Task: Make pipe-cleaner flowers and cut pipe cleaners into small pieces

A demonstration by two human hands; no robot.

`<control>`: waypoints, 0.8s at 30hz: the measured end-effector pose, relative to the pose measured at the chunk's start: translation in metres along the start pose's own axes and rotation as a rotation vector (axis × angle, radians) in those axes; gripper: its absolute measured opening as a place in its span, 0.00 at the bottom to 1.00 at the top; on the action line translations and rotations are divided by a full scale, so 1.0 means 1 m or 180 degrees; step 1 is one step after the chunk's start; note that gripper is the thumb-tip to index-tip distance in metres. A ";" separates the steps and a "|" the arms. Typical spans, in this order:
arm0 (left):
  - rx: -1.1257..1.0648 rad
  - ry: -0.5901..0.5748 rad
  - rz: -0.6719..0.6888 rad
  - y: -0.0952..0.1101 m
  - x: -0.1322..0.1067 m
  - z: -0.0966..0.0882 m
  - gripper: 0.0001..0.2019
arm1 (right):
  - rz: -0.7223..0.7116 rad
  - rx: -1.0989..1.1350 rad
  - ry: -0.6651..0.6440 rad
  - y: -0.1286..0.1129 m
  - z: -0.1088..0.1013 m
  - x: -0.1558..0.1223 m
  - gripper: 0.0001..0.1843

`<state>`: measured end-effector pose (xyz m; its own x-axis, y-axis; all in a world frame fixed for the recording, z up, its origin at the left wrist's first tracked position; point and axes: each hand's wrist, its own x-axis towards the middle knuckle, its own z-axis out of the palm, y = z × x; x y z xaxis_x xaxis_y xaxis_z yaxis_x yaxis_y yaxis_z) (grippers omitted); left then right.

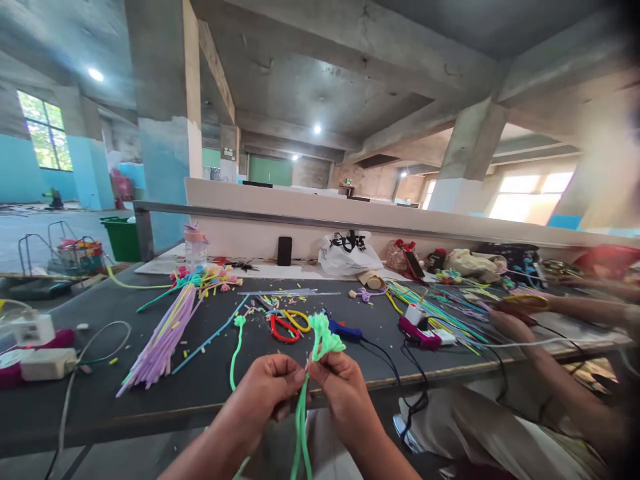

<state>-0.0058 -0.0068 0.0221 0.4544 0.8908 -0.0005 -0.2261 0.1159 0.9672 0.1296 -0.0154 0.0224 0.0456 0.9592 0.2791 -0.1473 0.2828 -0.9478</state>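
My left hand [267,390] and my right hand [340,387] are side by side in front of the table edge, both pinching a bundle of light green pipe cleaners [323,333]. The bundle's curled top sticks up above my right fingers. Its long stems [301,433] hang down between my wrists. A single green pipe cleaner [237,350] lies on the dark table [150,400] just left of my left hand.
A bunch of lilac and coloured pipe cleaners [163,337] lies to the left, red and yellow scissors [285,325] and a blue tool [345,330] behind my hands. Another person's hand [510,325] works at the right among coloured stems. A bottle [195,247], phone [285,251] and bag [349,252] stand at the back.
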 end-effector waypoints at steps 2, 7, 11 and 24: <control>-0.0665 -0.0188 -0.0131 -0.002 -0.001 0.000 0.14 | 0.0132 0.0473 -0.0193 0.003 -0.001 0.002 0.07; -0.1608 -0.0476 -0.0496 -0.010 -0.002 0.009 0.09 | 0.0253 0.1213 -0.0626 0.006 -0.004 0.004 0.07; -0.2099 -0.0730 -0.0757 -0.020 0.000 0.016 0.05 | 0.0202 0.1407 -0.0805 0.005 -0.003 0.004 0.09; -0.1649 -0.0297 -0.0687 -0.006 -0.002 0.007 0.08 | 0.0132 0.1232 -0.0764 0.012 -0.008 0.014 0.07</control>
<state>0.0003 -0.0126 0.0180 0.6060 0.7832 -0.1393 -0.5021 0.5124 0.6967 0.1364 0.0013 0.0136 -0.1917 0.9302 0.3131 -0.5047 0.1802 -0.8443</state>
